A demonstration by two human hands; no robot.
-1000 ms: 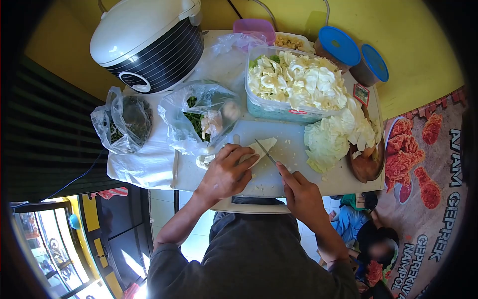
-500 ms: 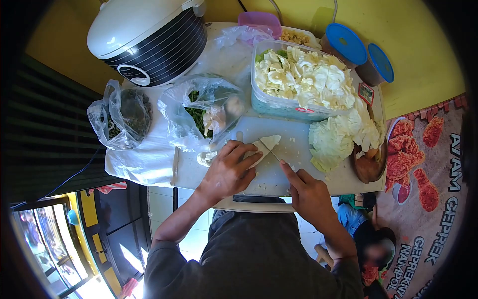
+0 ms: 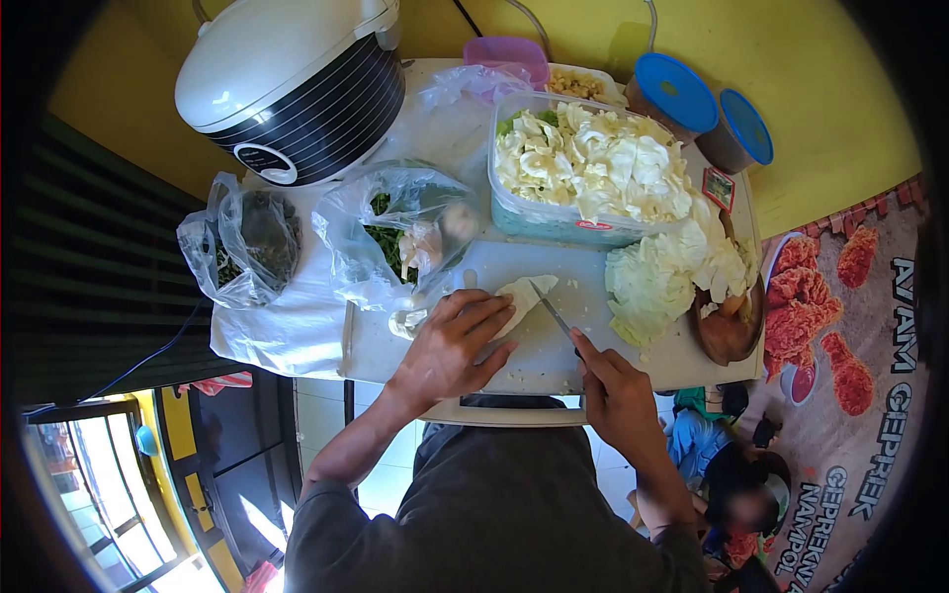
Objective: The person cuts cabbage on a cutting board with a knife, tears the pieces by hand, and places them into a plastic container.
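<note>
Pressed under the bent fingers of the left hand (image 3: 455, 341) and grasped there: a pale cabbage piece (image 3: 531, 296), lying on the cutting board (image 3: 565, 263); gripped in the right hand (image 3: 615, 390): a knife (image 3: 556, 312), blade slanting away, tip over the right end of the cabbage piece, exact contact unclear; at the far side of the board: a clear container (image 3: 549, 225) heaped with cut cabbage (image 3: 593, 158); to the right: a loose cabbage section (image 3: 645, 290), just beside a wooden mortar (image 3: 727, 341); beyond the left hand: an open plastic bag (image 3: 348, 247) with greens and pale bulbs; farther left: a rice cooker (image 3: 306, 114).
</note>
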